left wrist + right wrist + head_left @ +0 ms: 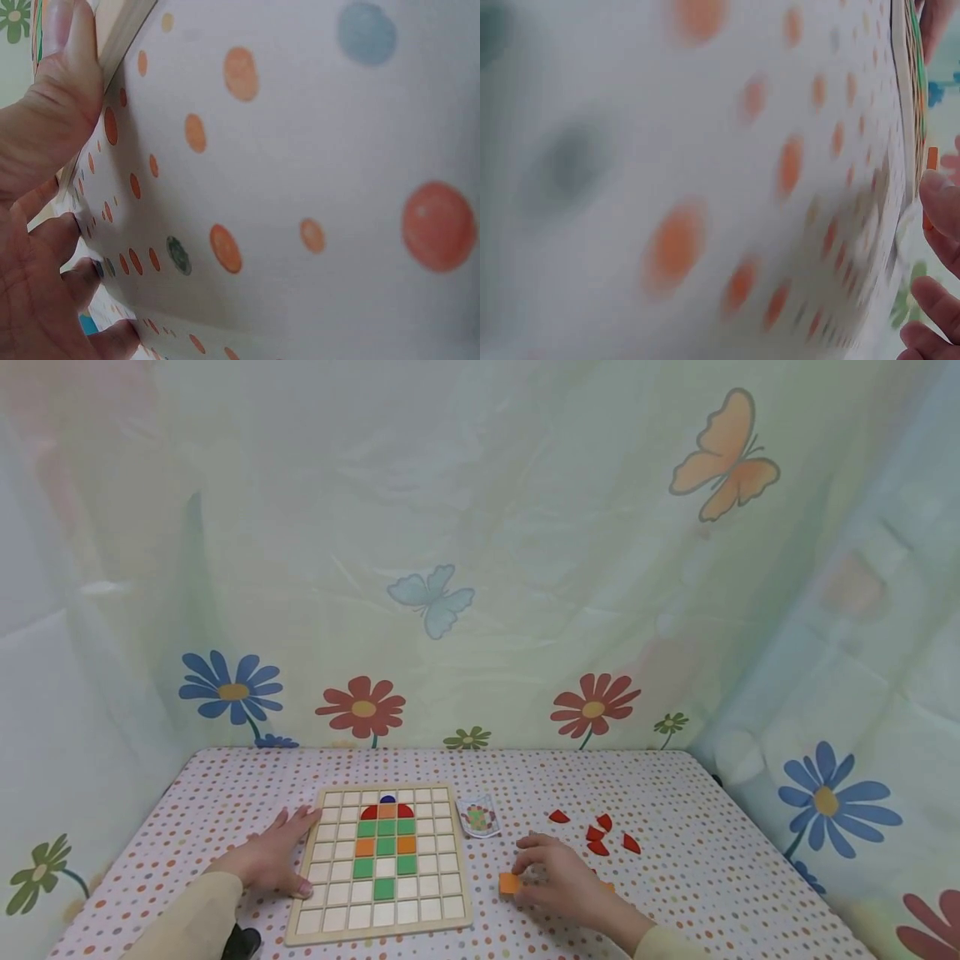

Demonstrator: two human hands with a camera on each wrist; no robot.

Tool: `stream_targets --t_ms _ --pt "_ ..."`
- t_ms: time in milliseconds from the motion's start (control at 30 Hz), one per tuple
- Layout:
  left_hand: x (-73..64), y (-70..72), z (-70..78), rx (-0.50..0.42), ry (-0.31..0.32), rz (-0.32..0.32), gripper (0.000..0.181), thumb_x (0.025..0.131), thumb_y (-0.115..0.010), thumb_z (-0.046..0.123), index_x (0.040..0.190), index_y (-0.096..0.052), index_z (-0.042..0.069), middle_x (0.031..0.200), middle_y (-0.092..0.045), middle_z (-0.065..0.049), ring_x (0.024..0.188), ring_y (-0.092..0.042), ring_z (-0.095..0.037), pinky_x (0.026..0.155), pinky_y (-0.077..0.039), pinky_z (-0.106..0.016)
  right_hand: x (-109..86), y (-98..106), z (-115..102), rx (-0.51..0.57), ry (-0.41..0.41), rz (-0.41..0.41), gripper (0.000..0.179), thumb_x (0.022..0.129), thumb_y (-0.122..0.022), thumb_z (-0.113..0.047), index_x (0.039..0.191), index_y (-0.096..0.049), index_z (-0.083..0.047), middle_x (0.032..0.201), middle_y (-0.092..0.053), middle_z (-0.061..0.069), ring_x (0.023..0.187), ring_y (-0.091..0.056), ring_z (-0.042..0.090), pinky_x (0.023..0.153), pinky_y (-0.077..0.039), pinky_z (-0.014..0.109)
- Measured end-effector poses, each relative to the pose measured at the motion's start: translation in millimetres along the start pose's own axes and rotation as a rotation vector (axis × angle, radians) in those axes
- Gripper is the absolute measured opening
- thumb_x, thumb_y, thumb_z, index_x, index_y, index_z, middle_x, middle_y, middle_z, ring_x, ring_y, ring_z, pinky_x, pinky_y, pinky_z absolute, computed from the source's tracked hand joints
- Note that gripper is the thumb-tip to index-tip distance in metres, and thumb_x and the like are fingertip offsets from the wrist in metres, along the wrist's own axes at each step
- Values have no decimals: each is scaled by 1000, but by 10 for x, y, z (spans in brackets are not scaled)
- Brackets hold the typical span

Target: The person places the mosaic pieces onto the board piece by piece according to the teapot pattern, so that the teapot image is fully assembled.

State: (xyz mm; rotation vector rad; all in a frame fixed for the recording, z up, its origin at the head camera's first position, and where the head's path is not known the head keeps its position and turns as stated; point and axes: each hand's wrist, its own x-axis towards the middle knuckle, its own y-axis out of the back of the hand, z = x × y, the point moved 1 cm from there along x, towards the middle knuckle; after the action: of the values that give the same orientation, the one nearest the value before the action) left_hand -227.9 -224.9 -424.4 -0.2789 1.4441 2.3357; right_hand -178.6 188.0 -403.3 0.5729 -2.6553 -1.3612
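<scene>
The right hand [555, 878] has its grip narrowed on an orange square tile [508, 883], pinched at the thumb, to the right of the wooden board [375, 934]; how far the tile is off the bench [525, 777], if at all, is hard to judge. The left hand [272, 857] has a wide grip, fingers spread, thumb and fingertips touching the board's left edge. On the board sit green squares [384, 889], orange squares [406, 845], two red pieces [405, 812] and a blue piece [387, 799]. A picture card [478, 817] lies just beside the board, and loose red wedges [632, 843] lie beyond the right hand.
</scene>
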Motion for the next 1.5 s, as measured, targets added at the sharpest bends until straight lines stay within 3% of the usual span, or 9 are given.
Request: stream_targets --t_ms 367,833,1500 --pt "-51 -4 18 5 -13 9 112 69 -92 32 158 -31 1 165 -18 -33 151 -7 -59 112 -15 -84 364 -373 -405 -28 130 -49 12 83 -86 -20 89 -75 -18 134 -64 14 128 -58 37 106 -50 56" --pt "-59 10 41 1 -19 30 112 68 -93 28 158 -31 0 165 -19 -33 151 -7 -59 113 -16 -83 607 -654 -808 -159 170 -56 12 82 -86 -20 90 -78 -17 129 -69 6 135 -54 30 114 -48 42" --pt "-38 -9 14 -2 -19 36 114 67 -94 29 158 -32 1 165 -19 -32 152 -7 -59 112 -15 -83 642 -708 -879 -210 185 -55 7 86 -84 -23 89 -80 -19 129 -69 4 135 -54 30 113 -49 42"
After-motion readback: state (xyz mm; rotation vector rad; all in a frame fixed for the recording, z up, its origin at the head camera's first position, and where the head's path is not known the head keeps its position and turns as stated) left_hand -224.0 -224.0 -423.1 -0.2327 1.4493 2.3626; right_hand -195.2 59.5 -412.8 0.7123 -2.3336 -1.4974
